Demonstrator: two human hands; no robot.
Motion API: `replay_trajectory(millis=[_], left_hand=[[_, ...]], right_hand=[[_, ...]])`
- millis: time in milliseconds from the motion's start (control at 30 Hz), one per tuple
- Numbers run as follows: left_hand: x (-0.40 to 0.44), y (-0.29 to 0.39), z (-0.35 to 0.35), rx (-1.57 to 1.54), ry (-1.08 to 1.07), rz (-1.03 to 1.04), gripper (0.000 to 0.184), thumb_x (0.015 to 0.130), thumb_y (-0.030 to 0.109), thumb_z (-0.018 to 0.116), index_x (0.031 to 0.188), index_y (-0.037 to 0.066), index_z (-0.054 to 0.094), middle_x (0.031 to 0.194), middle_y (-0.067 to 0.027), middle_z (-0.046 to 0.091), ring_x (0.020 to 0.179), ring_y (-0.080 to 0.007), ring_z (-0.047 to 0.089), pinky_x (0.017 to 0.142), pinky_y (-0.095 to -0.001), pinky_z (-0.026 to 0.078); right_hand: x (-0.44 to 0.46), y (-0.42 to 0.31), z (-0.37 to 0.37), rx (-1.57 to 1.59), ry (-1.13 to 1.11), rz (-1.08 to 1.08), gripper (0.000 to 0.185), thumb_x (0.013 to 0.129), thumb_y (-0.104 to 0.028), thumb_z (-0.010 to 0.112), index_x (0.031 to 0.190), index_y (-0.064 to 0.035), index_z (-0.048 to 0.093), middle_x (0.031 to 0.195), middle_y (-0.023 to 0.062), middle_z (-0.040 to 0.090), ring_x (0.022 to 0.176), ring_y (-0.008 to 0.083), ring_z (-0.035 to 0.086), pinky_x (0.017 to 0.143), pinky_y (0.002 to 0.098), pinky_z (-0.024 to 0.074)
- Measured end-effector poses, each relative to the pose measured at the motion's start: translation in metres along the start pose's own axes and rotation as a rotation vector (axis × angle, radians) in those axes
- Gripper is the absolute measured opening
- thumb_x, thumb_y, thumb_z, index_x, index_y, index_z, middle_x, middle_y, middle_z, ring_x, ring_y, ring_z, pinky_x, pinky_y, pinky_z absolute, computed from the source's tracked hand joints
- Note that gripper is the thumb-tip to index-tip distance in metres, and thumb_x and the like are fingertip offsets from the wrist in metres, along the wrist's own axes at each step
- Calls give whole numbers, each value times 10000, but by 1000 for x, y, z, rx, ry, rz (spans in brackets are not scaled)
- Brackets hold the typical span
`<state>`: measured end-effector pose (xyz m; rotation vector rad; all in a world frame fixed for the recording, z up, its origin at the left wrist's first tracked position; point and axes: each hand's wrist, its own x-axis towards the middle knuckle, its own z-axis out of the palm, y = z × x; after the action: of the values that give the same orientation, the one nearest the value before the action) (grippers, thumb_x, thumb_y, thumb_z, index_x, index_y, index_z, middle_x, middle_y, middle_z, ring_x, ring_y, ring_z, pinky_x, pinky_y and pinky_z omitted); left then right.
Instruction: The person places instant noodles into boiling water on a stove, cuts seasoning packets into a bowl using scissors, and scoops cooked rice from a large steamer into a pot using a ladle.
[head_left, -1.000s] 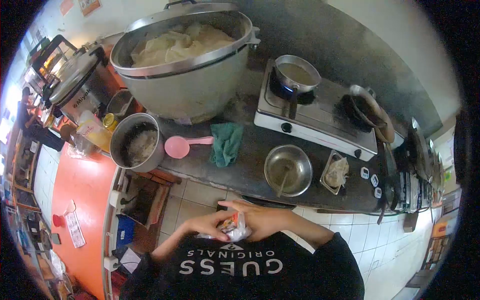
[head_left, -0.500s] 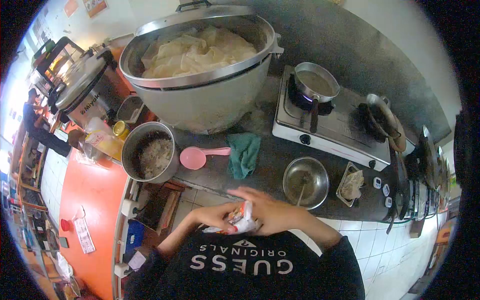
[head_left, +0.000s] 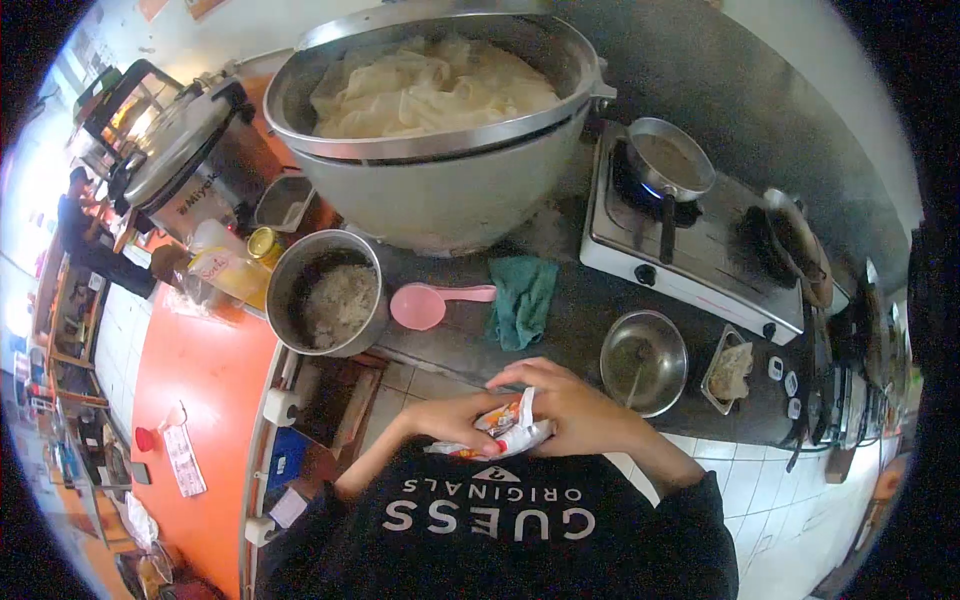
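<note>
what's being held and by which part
A white packet with orange-red print: the left hand grips its left part; the right hand is at its right end, grip hidden.

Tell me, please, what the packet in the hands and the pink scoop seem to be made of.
Packet: probably thin, slightly glossy plastic film, given its crinkles and coloured print; coated paper possible. Pink scoop: likely smooth plastic, given its uniform colour.

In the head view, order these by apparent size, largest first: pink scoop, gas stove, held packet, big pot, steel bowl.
1. Big pot
2. Gas stove
3. Steel bowl
Last, unranked: pink scoop and held packet, which is partly hidden.
</note>
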<state>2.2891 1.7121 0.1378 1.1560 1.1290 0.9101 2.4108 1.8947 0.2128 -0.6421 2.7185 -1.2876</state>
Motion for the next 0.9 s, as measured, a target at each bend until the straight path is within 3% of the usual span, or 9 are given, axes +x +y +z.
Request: replay_trajectory(millis=[67,200,233,333,433,633,800,867,900], left_hand=[[-1,-10,-3,89,62,135,839,725,442,693,1330,-14,333,1169,-169,524,1073,-232,494,930,-341,378],[0,12,15,82,30,-15,893,640,447,755,1306,-7,369,1226,-198,497,1128,-301,475,960,-397,364],[2,11,18,119,52,-30,879,637,431,761,1300,-3,379,1219,-199,504,1125,-308,479,961,-404,365],[1,16,19,158,87,-43,844,622,413,780,1265,4,418,1198,-185,527,1109,-304,498,961,-401,374],[-2,7,32,92,151,-77,863,616,419,790,1267,-3,412,1213,-171,523,1117,-278,495,962,-388,372],[4,16,41,-96,292,71,1063,609,446,800,1384,-24,244,1294,-167,439,1194,-247,416,1023,-364,296],[20,25,41,-117,241,88,904,683,395,767,1343,-32,320,1228,-134,495,1113,-182,478,963,-313,369],[22,28,40,-27,291,87,901,680,386,772,1342,-31,324,1222,-129,500,1101,-178,487,951,-305,379],[26,23,42,-224,268,-8,1043,600,423,805,1376,-17,265,1358,-150,380,1244,-229,369,1047,-352,266]], right_hand=[[-2,-2,-3,33,-21,33,484,559,-114,723,1031,-98,621,1291,101,433,1199,320,387,1024,428,310],[-2,7,9,86,-168,38,615,543,-129,737,1128,-53,564,1356,151,351,1240,349,346,1050,439,283],[0,2,9,29,-215,114,753,532,-145,749,1222,-17,474,1382,183,302,1264,364,313,1061,442,268],[3,9,17,12,-275,189,986,574,-203,772,1380,-57,223,1395,145,302,1289,339,283,1074,422,253],[10,26,21,336,-348,66,893,596,-215,766,1342,-44,305,1361,141,346,1263,335,314,1066,411,263],[1,12,-13,171,-247,-21,711,611,-99,720,1258,-27,434,1301,116,417,1232,307,354,1041,398,295],[-19,7,-44,79,-216,-78,548,627,-80,704,1152,-50,552,1293,96,434,1221,293,383,1035,407,306],[-26,8,-58,61,-136,-107,350,653,-65,694,999,-73,644,1244,90,489,1186,286,434,1000,407,347],[-29,11,-64,72,-127,-123,311,661,-63,691,969,-77,655,1223,87,508,1173,284,449,990,404,357]])
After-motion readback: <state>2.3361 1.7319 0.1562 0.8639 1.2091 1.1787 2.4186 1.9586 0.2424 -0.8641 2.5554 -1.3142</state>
